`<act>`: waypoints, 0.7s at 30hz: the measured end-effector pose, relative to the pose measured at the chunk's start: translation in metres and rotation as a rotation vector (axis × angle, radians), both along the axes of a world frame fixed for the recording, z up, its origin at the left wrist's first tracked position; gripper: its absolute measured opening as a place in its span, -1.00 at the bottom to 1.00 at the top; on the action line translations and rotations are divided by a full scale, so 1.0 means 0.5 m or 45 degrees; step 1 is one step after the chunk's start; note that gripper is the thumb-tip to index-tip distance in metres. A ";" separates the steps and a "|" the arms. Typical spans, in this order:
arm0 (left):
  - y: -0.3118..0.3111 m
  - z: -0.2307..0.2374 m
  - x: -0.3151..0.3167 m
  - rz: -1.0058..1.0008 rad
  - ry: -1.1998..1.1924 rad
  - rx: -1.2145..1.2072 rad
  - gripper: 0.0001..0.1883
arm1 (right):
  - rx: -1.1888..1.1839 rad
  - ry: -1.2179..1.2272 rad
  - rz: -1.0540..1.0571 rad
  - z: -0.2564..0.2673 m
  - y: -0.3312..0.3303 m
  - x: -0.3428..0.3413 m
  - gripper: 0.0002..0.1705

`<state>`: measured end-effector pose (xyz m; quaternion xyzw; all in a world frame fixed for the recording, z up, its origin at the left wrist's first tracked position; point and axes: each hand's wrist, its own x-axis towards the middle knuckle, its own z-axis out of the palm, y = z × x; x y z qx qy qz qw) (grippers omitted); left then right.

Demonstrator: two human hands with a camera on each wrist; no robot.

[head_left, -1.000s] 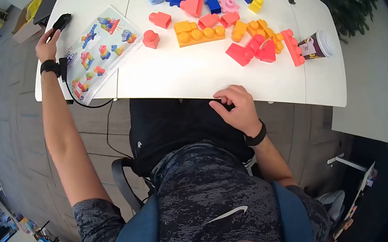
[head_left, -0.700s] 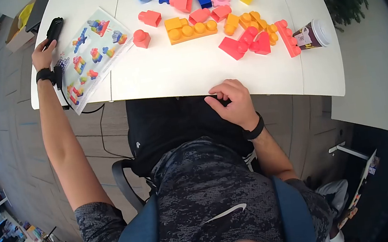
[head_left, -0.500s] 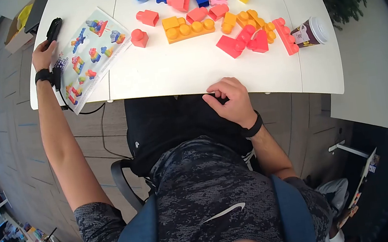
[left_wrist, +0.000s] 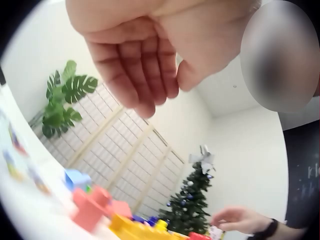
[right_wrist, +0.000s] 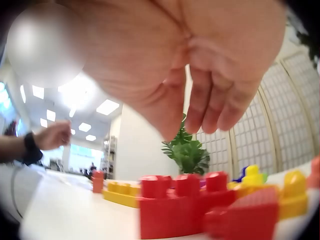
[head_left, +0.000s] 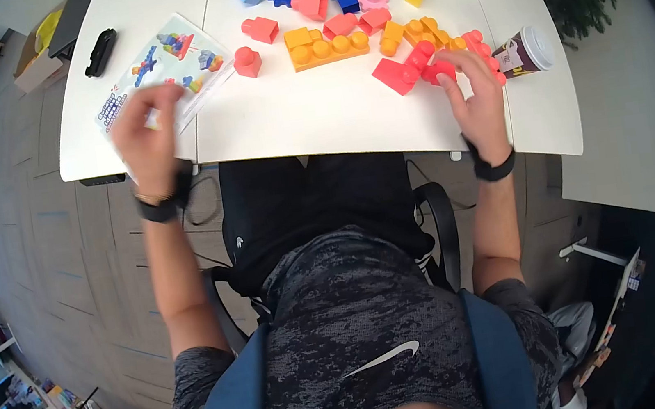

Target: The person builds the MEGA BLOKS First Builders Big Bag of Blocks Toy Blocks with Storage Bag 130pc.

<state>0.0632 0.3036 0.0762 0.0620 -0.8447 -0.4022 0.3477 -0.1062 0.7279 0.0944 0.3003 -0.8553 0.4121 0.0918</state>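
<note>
My left hand (head_left: 145, 137) is above the printed sheet (head_left: 195, 44) of block models, its fingers loosely bent with nothing in them; motion blurs it in the head view. The palm and bent fingers of that left hand (left_wrist: 145, 55) also show bare in its wrist view. Farther right, my right hand (head_left: 482, 105) reaches over the table, its fingertips overlapping the red building blocks (head_left: 393, 76) in the head view. From the right wrist, those red blocks (right_wrist: 170, 215) appear below the loosely bent, empty fingers. A black elongated object (head_left: 102, 53) lies left of the sheet.
A yellow-orange long block (head_left: 328, 49) and several pink, blue and yellow blocks spread across the back of the white table (head_left: 291, 118). A lidded paper cup (head_left: 519, 55) lies on its side at the right, beside a red studded block. A chair armrest (head_left: 442, 222) is below the table edge.
My left hand has let go of the black object and moved right and nearer over the sheet. My right hand has left the table's front edge and moved right and forward to the red blocks.
</note>
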 end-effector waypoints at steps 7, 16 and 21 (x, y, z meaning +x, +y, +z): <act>0.279 -0.144 -0.003 -0.158 0.064 -0.169 -0.82 | 0.568 0.261 0.287 0.008 -0.003 -0.108 -0.29; 0.296 -0.169 0.004 -0.108 -0.049 -0.404 -0.70 | 0.850 0.119 0.243 0.017 -0.016 -0.150 -0.55; 0.322 -0.159 -0.002 -0.217 -0.124 -0.325 -0.65 | 0.748 0.137 0.206 0.021 -0.003 -0.148 -0.60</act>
